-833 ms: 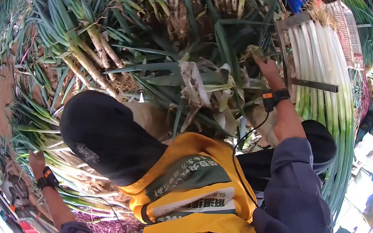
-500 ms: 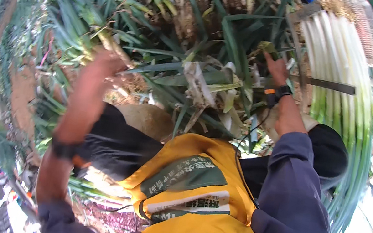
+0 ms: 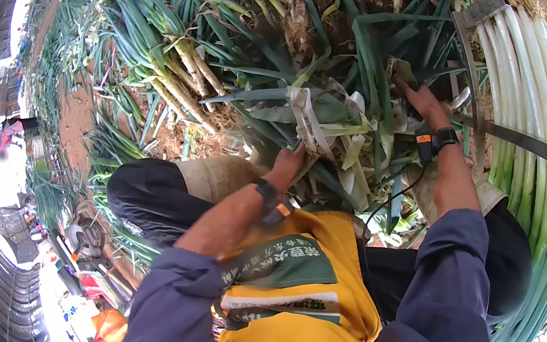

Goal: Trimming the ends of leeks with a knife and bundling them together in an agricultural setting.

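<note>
The place is outdoors, on brown soil (image 3: 80, 117) covered with green onions. Left of the pale leaf pile (image 3: 336, 127) lies one bundle of unpeeled onions (image 3: 182, 72). The left hand (image 3: 286, 166) touches the pile's lower edge, its fingers curled; what they grip I cannot tell. The right hand (image 3: 425, 103) presses on the pile's right side, fingers half open. Right of the pile stands one stack of cleaned white onions (image 3: 545, 105) in one metal frame (image 3: 512, 136).

Left hand (image 3: 286, 164) reaches forward, fingers curled; right hand (image 3: 423, 103) extends farther, palm down.
</note>
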Available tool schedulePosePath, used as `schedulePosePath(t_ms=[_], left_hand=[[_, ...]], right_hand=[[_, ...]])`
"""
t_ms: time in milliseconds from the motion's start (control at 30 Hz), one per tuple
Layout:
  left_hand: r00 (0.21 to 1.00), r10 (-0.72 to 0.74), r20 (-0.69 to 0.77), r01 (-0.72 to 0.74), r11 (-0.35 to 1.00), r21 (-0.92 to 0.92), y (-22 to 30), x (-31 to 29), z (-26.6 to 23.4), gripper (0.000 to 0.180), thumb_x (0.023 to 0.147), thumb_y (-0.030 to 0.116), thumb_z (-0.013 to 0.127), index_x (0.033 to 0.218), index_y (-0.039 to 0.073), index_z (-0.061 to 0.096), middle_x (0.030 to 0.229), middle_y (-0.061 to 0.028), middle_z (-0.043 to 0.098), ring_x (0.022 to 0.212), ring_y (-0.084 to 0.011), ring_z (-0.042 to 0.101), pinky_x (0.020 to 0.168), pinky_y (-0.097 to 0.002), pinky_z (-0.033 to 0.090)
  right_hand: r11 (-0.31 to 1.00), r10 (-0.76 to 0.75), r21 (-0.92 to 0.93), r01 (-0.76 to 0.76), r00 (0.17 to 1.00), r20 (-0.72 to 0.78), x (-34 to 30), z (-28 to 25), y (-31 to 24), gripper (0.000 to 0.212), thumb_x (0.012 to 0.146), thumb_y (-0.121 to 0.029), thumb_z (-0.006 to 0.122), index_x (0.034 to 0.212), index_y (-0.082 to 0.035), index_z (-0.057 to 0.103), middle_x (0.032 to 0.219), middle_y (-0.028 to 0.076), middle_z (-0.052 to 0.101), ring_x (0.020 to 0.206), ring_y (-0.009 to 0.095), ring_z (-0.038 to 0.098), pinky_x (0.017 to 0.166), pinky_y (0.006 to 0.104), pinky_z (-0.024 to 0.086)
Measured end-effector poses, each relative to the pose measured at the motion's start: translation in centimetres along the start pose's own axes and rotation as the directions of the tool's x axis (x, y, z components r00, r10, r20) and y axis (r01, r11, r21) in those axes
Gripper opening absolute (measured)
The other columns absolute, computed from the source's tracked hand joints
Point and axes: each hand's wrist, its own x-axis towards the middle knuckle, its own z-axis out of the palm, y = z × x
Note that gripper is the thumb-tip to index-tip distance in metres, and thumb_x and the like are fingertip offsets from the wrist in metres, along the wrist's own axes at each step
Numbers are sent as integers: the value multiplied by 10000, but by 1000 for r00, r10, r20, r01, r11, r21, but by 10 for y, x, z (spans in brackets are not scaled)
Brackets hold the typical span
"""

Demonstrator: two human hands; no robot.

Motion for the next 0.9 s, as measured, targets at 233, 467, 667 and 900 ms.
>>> schedulePosePath(t_ms=[233,467,667,900], left_hand=[[914,-378,-147,140,635,-760,-8,16,50,421,990,284,533,1351,67,539,1063,-204,680,937,-323,688,808,-430,554],[934,-349,79,56,-76,-996,31,26,54,491,937,401,670,1284,65,586,1181,-90,671,1008,-252,686,847,-424,573],[945,-244,220,182,-171,-968,30,32,24,342,1028,310,536,1260,65,585,1139,-92,680,1016,-214,682,846,-385,577],[947,201,-252,-275,95,-957,80,16,0,533,948,147,667,1441,90,473,1456,-63,510,1339,-194,497,1113,-403,409]], right_hand=[[849,-237,513,129,960,150,-22,37,7,1107,861,-617,688,1557,44,137,1446,183,496,1273,272,520,1055,370,426],[818,-297,556,146,935,192,-19,102,46,903,927,-442,677,1561,-3,207,1591,165,303,1461,245,280,1198,345,227],[822,-469,420,385,876,115,-34,120,-42,802,909,-320,690,1542,-40,285,1506,192,431,1362,270,447,1125,383,374],[767,-568,397,504,821,57,-34,39,-74,774,912,-319,682,1531,-46,307,1492,182,450,1349,277,463,1103,389,396]])
